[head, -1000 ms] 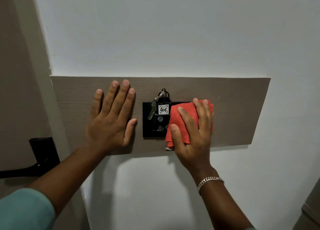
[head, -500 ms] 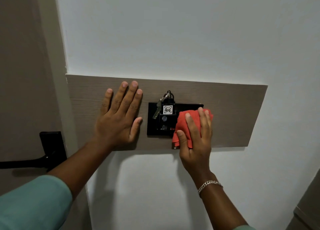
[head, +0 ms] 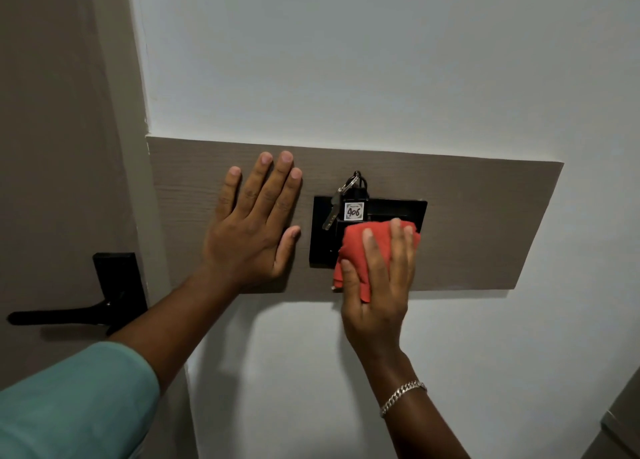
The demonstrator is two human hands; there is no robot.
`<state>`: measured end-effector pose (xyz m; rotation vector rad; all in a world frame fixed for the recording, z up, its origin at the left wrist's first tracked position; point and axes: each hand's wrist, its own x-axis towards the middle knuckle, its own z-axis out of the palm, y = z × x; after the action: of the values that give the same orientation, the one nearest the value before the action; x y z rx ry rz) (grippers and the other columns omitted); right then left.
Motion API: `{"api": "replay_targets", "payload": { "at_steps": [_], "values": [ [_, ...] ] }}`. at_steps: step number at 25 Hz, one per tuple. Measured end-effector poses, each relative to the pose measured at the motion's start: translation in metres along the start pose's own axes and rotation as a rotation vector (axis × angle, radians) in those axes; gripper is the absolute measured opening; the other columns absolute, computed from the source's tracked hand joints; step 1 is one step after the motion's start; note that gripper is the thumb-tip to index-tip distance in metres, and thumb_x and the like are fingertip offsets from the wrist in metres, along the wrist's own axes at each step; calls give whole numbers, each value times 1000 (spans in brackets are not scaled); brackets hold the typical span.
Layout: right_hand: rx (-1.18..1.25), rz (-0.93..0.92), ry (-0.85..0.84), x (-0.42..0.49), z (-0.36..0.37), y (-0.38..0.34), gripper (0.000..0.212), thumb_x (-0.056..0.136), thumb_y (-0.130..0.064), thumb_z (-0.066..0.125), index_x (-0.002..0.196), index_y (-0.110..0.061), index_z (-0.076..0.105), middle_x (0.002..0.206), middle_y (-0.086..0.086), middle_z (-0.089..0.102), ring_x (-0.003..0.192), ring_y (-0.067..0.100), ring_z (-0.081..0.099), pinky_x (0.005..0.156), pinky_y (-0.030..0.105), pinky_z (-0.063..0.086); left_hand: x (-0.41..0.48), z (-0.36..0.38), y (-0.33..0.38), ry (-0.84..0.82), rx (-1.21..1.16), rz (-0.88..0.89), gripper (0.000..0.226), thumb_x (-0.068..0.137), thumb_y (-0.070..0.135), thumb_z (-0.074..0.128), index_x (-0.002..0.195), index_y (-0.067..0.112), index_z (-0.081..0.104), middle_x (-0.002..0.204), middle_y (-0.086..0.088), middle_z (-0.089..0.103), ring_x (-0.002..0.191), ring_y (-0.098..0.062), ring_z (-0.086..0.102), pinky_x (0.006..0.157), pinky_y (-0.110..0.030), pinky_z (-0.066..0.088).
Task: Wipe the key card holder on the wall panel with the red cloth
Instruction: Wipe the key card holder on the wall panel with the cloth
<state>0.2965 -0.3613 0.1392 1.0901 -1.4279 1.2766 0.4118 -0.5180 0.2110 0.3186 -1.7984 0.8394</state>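
Head view. The black key card holder (head: 369, 231) is mounted on the wood-grain wall panel (head: 467, 223), right of the panel's middle. The red cloth (head: 356, 250) lies bunched over the holder's lower right part, pressed there by the right hand (head: 379, 285); the holder's left side and upper edge remain uncovered. A fob with a white tag marked "406" (head: 354, 211) sits in the holder's top, with a metal key (head: 330, 212) hanging from its ring just to the left, both directly above the cloth and apart from the fingers.

The right hand reaches up from below, wrist over the white wall (head: 346, 60) under the panel, fingers pointing upward and laid flat across the cloth. Its grip is closed on the cloth: the thumb pins the cloth's lower left fold while the other fingers spread over its top, their tips reaching the cloth's upper edge. A silver chain bracelet (head: 403, 398) circles this wrist.

The left hand (head: 254, 230) rests palm-flat on the bare panel just left of the holder, fingers extended upward and slightly apart, thumb tip near the holder's left edge; its grip is open and holds nothing. A teal sleeve (head: 69, 403) covers the left upper arm. At far left, a black door handle (head: 86, 306) projects from the brown door (head: 52, 129).
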Motion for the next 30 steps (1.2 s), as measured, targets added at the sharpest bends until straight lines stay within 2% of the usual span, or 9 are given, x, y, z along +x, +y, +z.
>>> {"api": "replay_targets", "payload": {
  "at_steps": [3, 7, 12, 16, 19, 21, 24, 27, 30],
  "values": [
    [88, 121, 71, 10, 11, -12, 46, 101, -25, 57, 145, -19, 45, 159, 18, 32, 153, 37, 23, 120, 64, 29, -1, 2, 0, -3, 4, -4, 73, 96, 42, 36, 158, 8, 18, 166, -11, 9, 155, -28, 6, 124, -51, 6],
    [27, -13, -51, 1, 5, -7, 49, 101, -26, 59, 146, -19, 43, 158, 21, 35, 153, 38, 24, 118, 65, 33, -2, 3, -1, 7, -12, -4, 73, 96, 42, 36, 158, 8, 17, 166, -11, 9, 155, -29, 7, 125, -51, 7],
    [102, 92, 59, 19, 12, -14, 45, 100, -24, 59, 144, -17, 47, 158, 21, 34, 153, 36, 24, 120, 64, 29, -2, 5, 1, 13, 1, -2, 73, 96, 42, 36, 158, 8, 17, 166, -12, 11, 155, -29, 9, 124, -51, 9],
    [-27, -113, -83, 7, 2, 0, 51, 99, -32, 59, 146, -22, 42, 157, 21, 35, 152, 39, 26, 123, 62, 24, -2, 4, -2, 9, -15, -6, 73, 96, 42, 36, 158, 8, 17, 166, -11, 10, 155, -29, 8, 125, -51, 6],
    [32, -54, -28, 12, -5, 17, 48, 101, -30, 57, 144, -16, 44, 157, 22, 34, 153, 38, 25, 121, 63, 28, -2, 3, 0, 9, -21, -13, 73, 96, 42, 36, 158, 8, 19, 166, -11, 10, 155, -28, 7, 125, -50, 6],
    [66, 6, 5, 18, 3, 7, 48, 101, -29, 57, 146, -20, 42, 159, 21, 32, 154, 36, 23, 120, 63, 29, -3, 3, 0, 4, -23, -7, 73, 96, 43, 35, 158, 8, 18, 166, -10, 8, 155, -28, 6, 125, -50, 4],
    [1, -121, -90, 12, 5, 1, 53, 100, -31, 59, 148, -23, 39, 158, 20, 33, 153, 37, 25, 121, 65, 27, -2, 3, -1, -3, -24, -1, 73, 97, 43, 35, 158, 8, 17, 166, -10, 8, 155, -28, 5, 125, -50, 4],
    [-38, -208, -171, 12, -14, 23, 51, 100, -31, 58, 147, -19, 40, 155, 23, 36, 154, 34, 23, 116, 68, 33, -2, 3, 0, 4, -27, -7, 73, 96, 42, 35, 158, 8, 17, 166, -10, 8, 155, -28, 6, 125, -50, 4],
    [-26, -84, -140, 17, -22, 26, 48, 103, -33, 51, 147, -16, 40, 159, 22, 31, 155, 36, 20, 118, 65, 32, -3, 2, 0, -32, -22, -7, 73, 96, 43, 34, 159, 9, 15, 167, -9, 4, 155, -28, 4, 126, -49, 3]
  ]
}}
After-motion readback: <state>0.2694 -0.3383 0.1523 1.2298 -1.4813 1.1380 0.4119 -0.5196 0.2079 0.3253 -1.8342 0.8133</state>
